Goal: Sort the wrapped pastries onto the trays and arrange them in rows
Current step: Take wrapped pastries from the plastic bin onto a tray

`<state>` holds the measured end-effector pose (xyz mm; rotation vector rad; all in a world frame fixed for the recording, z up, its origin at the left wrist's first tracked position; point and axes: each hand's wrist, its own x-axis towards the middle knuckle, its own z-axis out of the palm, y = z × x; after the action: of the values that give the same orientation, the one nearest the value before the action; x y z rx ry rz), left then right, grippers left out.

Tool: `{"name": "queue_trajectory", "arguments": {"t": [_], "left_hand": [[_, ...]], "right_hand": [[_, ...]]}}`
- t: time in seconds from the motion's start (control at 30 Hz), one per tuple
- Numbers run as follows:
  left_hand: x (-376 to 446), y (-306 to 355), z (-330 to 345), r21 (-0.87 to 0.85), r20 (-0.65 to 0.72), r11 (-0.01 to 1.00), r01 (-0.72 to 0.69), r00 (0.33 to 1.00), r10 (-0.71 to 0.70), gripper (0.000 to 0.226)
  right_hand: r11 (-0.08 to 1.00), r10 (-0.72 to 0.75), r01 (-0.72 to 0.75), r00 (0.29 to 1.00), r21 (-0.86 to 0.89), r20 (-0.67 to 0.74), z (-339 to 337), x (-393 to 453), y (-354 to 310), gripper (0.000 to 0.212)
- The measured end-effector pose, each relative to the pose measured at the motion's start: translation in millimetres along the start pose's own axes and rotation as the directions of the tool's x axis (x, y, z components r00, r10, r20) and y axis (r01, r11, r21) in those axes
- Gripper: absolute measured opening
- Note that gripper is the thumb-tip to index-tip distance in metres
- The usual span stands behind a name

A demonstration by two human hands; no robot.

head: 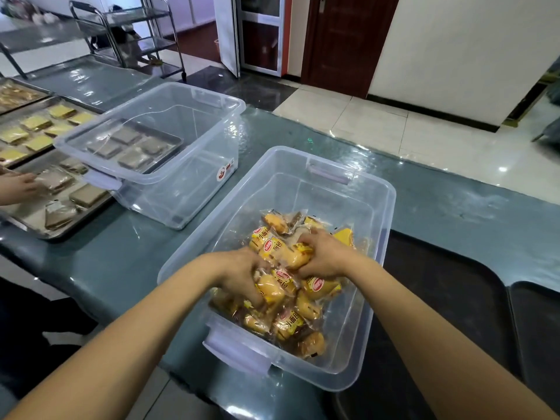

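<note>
- Two bare forearms reach from below into the clear rectangular plastic bin (375, 189) that holds the heap of yellow-wrapped small breads (285, 286); I'll place everything else against this bin.
- The left hand (239, 274) is buried in the near-left part of the heap, its fingers curled down among the packets and seemingly gripping some, though exactly which is hidden.
- The right hand (325, 256) sits at the middle of the heap, its fingers clenched over one long yellow packet (288, 253) lying on top.
- The task's pastries are all inside the bin, none lifted clear of it.
- Risk, as I judge it: the wrappers look slick and loosely piled, so a double handful could shed packets over the bin's rim onto the dark green surface (121, 253) or the floor; squeezing hard could crush the soft bread.
- Right of the bin lie dark empty trays (454, 298), the likely landing place.
- Left and beyond the bin stands a second clear plastic bin (188, 189), apparently empty, between this one and the metal trays (36, 234) of brown and yellow wrapped slices.
- Another person's hand (21, 184) works at those far-left trays, so reaching there would mean crossing the second bin.
</note>
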<state>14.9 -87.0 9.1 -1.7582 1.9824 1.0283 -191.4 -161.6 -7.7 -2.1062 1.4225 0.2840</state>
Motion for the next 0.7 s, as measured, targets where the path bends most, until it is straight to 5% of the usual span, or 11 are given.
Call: {"name": "queue_trajectory", "arguments": {"t": [0.1,0.23,0.53,0.7], "left_hand": [[20.7,17.5,0.6,0.037,0.066,0.999,0.0,0.998,-0.002,0.065],[25.5,18.3,12.2,0.09,-0.032,0.996,-0.012,0.999,0.015,0.069],[9.6,-1.6,5.8,-0.084,-0.316,0.989,-0.126,0.944,0.093,0.042],[-5.6,16.2,-18.5,-0.022,-0.522,0.98,-0.199,0.838,0.159,0.082]], "right_hand": [[0.999,0.027,-0.031,0.995,0.041,0.094,8.4,12.3,-3.0,0.082],[0.997,0.026,-0.029,0.999,0.07,0.046,15.6,11.2,-1.7,0.082],[0.935,0.072,0.051,0.941,0.351,-0.329,-12.3,-10.5,1.1,0.056],[0.834,0.206,0.157,0.801,0.529,-0.562,-36.1,-29.9,11.7,0.043]]}}
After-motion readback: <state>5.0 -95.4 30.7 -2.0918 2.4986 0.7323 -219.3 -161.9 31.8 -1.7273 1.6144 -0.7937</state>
